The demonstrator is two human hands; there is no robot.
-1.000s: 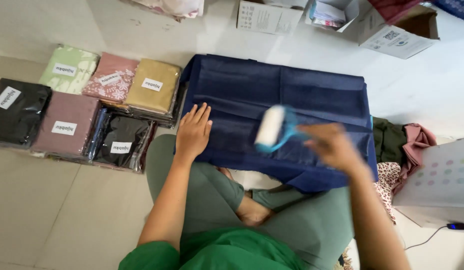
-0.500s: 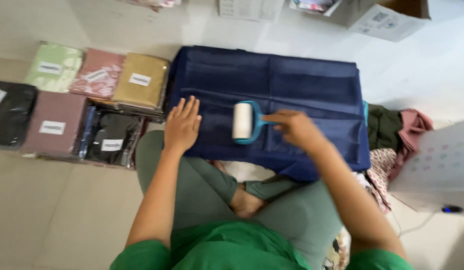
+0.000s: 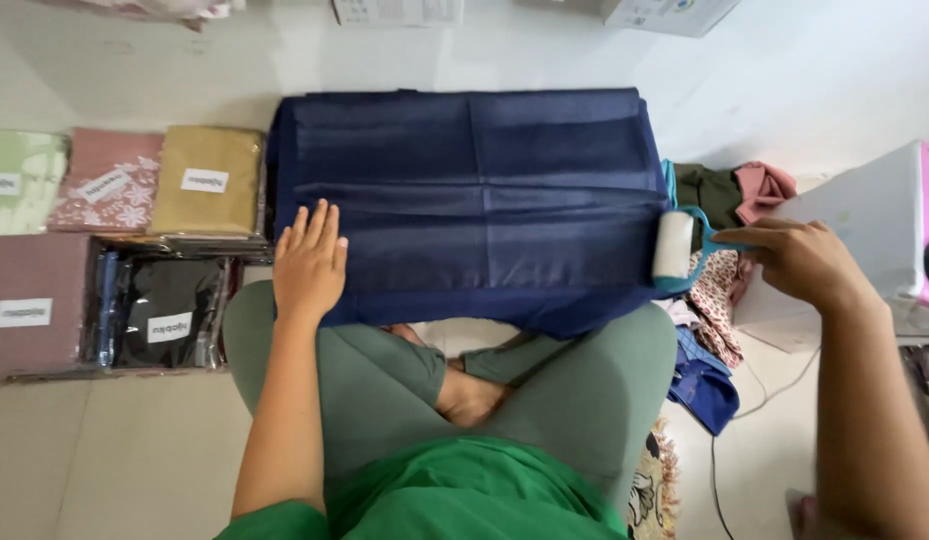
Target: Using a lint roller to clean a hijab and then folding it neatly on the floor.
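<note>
A folded navy blue cloth (image 3: 484, 190) lies spread on the floor and over my crossed legs. My left hand (image 3: 309, 262) rests flat on its near left corner, fingers apart. My right hand (image 3: 799, 260) grips the blue handle of a lint roller (image 3: 674, 245), whose white roll sits at the cloth's right edge.
Packed folded fabrics lie in rows at the left: green (image 3: 19, 180), pink floral (image 3: 104, 185), mustard (image 3: 209, 180), mauve (image 3: 34, 300), black (image 3: 169, 315). Loose clothes (image 3: 734, 190) are heaped at the right beside a white box (image 3: 864, 215). Cardboard boxes (image 3: 664, 12) stand at the top.
My right hand has carried the lint roller from the middle of the cloth to its right edge. My left hand stays pressed on the cloth's left part.
</note>
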